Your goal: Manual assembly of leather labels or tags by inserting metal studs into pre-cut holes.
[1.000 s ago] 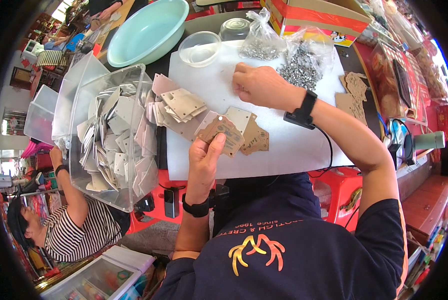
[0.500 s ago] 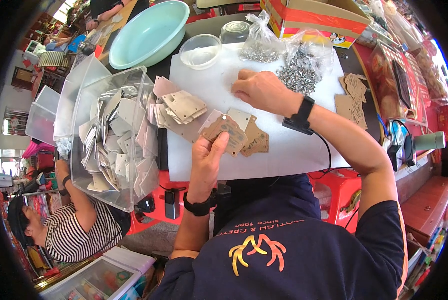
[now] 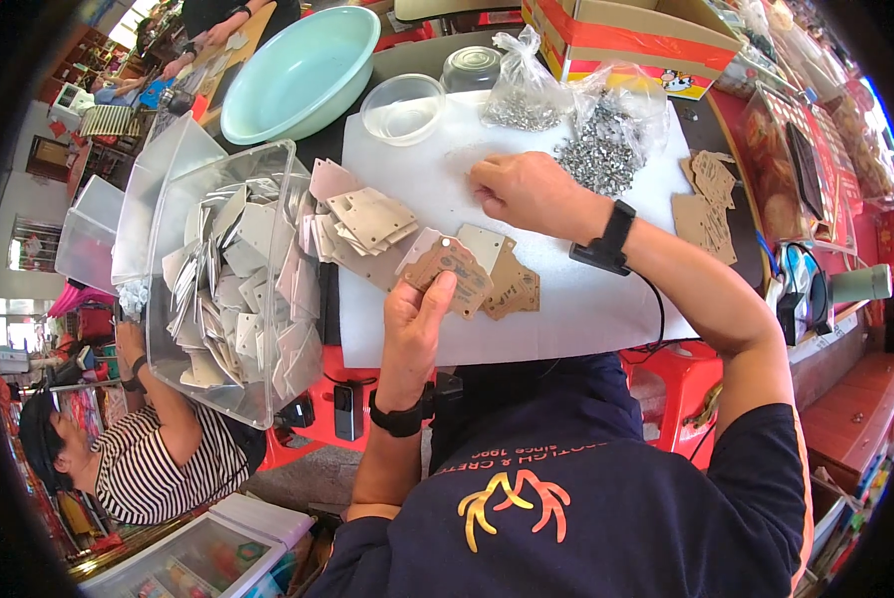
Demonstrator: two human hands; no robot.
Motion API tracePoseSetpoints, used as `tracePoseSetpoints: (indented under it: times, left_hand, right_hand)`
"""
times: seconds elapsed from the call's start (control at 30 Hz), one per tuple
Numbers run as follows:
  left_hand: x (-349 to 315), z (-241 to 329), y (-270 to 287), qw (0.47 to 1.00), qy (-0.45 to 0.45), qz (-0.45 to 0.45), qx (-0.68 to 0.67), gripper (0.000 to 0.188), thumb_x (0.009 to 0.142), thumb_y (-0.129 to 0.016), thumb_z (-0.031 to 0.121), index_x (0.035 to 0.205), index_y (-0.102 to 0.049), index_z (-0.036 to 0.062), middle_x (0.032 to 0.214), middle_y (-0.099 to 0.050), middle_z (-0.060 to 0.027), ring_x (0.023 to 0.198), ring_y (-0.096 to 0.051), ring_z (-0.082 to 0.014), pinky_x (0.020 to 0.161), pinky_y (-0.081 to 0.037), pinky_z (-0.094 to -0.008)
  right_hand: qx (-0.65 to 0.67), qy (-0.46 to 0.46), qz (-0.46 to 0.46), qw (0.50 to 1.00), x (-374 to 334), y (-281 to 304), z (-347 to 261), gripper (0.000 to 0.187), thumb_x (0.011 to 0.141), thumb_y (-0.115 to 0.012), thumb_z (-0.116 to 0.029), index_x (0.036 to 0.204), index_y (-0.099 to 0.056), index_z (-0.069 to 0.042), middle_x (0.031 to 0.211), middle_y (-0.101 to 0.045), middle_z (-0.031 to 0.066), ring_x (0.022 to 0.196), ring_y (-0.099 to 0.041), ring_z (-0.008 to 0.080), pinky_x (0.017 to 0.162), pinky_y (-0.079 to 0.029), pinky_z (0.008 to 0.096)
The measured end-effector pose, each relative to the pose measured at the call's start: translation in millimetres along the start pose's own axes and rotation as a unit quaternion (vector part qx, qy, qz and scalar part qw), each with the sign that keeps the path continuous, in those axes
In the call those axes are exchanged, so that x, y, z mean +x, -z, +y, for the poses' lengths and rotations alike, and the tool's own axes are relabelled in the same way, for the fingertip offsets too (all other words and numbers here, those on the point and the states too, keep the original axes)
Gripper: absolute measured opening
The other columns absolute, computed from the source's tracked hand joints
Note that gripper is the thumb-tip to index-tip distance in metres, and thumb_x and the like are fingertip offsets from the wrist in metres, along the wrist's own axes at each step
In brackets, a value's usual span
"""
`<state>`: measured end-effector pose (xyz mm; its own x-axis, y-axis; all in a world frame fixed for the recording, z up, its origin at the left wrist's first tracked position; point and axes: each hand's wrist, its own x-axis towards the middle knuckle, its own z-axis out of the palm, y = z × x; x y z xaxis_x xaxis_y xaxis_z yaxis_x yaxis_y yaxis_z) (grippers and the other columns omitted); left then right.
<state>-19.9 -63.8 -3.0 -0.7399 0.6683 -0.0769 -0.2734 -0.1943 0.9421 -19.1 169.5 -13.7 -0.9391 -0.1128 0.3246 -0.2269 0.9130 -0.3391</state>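
My left hand (image 3: pixel 412 334) grips a brown cardboard card (image 3: pixel 464 279) with a wavy edge and dark print, thumb on top. A small pale round spot shows near the card's upper corner. Other cards lie partly under it, including a brown one (image 3: pixel 519 287) flat on the white foam sheet (image 3: pixel 606 319). Above the sheet, my right hand (image 3: pixel 538 191) is closed with the fingertips together; whatever they may hold is hidden. Just beyond it, small shiny metal pieces (image 3: pixel 596 159) spill from a clear plastic bag (image 3: pixel 636 95).
Left of the sheet stands a clear plastic bin (image 3: pixel 267 409) full of pale cards, with a loose stack (image 3: pixel 372 219) beside it. A teal basin (image 3: pixel 297 75), a clear round tub (image 3: pixel 404 110) and a cardboard box (image 3: pixel 636 45) line the back. A person in stripes (image 3: pixel 168 463) sits at left.
The whole view has shifted slightly, moving things a little down and right in the picture. My left hand still grips the card; my right hand stays closed over nearly the same spot.
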Motion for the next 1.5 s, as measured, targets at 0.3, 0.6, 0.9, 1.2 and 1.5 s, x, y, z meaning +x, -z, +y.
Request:
tracePoseSetpoints:
  times: [0.3,0.6,0.9,1.2,1.5]
  left_hand:
    - [3,-4,0,1.0,0.004,0.004,0.003,0.029,0.099,-0.052,0.014,0.123,-0.058,-0.0022,0.107,-0.064,-0.0041,0.094,-0.058,-0.0083,0.082,-0.047,-0.0249]
    - [5,-4,-6,1.0,0.006,0.0,0.0,0.029,0.099,-0.052,0.014,0.123,-0.058,-0.0023,0.106,-0.063,-0.0024,0.09,-0.055,-0.0061,0.079,-0.046,-0.0238]
    - [11,1,-16,1.0,-0.008,-0.011,-0.001,0.029,0.099,-0.052,0.012,0.124,-0.058,-0.002,0.11,-0.064,-0.0036,0.099,-0.057,-0.0078,0.088,-0.045,-0.0251]
    - [11,-2,-17,0.999,-0.01,-0.038,0.004,0.029,0.099,-0.052,0.013,0.124,-0.058,-0.002,0.11,-0.064,-0.0041,0.1,-0.058,-0.0086,0.089,-0.046,-0.0257]
    - [11,0,-16,0.999,0.005,-0.041,0.02,0.031,0.099,-0.05,0.012,0.125,-0.055,-0.004,0.117,-0.062,-0.0081,0.108,-0.058,-0.0147,0.095,-0.046,-0.0305]
  right_hand:
    - [0.165,-0.082,0.02,0.983,-28,36,20,0.008,0.084,-0.064,-0.007,0.089,-0.065,-0.001,0.077,-0.062,0.0114,0.067,-0.061,0.0193,0.062,-0.05,0.0317]
    - [0.081,-0.084,-0.055,0.992,-47,27,30,0.01,0.079,-0.063,-0.007,0.088,-0.063,-0.001,0.082,-0.064,0.0136,0.075,-0.063,0.029,0.07,-0.051,0.0378]
    - [-0.011,-0.14,-0.033,0.99,-50,21,22,0.009,0.081,-0.062,-0.011,0.087,-0.064,-0.005,0.086,-0.066,0.0128,0.081,-0.065,0.0329,0.071,-0.052,0.0425]
    - [-0.045,-0.191,-0.077,0.978,-45,32,21,0.012,0.081,-0.066,-0.015,0.086,-0.067,-0.004,0.081,-0.068,0.0119,0.076,-0.066,0.0328,0.069,-0.052,0.0423]
    - [-0.011,-0.18,-0.07,0.981,-46,25,22,0.012,0.081,-0.061,-0.014,0.085,-0.066,-0.004,0.082,-0.067,0.0143,0.078,-0.065,0.0339,0.071,-0.051,0.0428]
